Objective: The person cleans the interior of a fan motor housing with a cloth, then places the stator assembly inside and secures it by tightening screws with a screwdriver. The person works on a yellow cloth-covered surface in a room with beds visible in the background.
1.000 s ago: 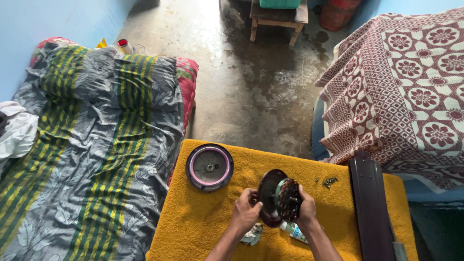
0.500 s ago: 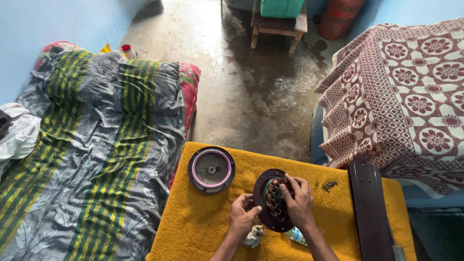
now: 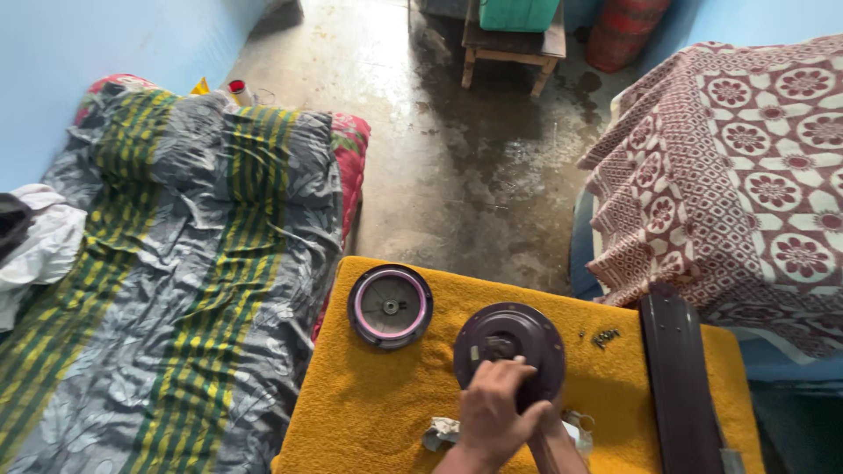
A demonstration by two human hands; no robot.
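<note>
Hands come first, low in the view: the left hand (image 3: 493,411) lies on top, its fingers curled together over the near rim of a dark purple round metal motor housing (image 3: 509,349), gripping it. The right hand (image 3: 551,423) is mostly hidden beneath the left hand and wrist; it seems to touch the housing's lower edge, but whether its fingers are closed or apart cannot be told. The housing stands in the middle of the near side of a mustard-yellow fuzzy cloth (image 3: 378,404) that covers a low table, its flat face turned upward with a small hub showing at the centre.

Just beside the hands on the cloth lie a crumpled scrap of pale paper or foil (image 3: 442,431) to the left and a small clear piece (image 3: 580,423) to the right. A few dark little screws (image 3: 604,336) sit near the housing's right side. A long dark brown fan blade (image 3: 680,382) runs along the right edge of the cloth. Left of the housing, apart from it, rests a round cover plate with a pink-purple rim and grey centre (image 3: 390,306).

Beyond the table, a mattress under a grey sheet with green and yellow stripes (image 3: 176,263) fills the left, and a maroon and cream flowered bedspread (image 3: 746,167) hangs at right. Between them stretches a wet grey concrete floor (image 3: 439,149), with a wooden stool (image 3: 514,48) at the far end.
</note>
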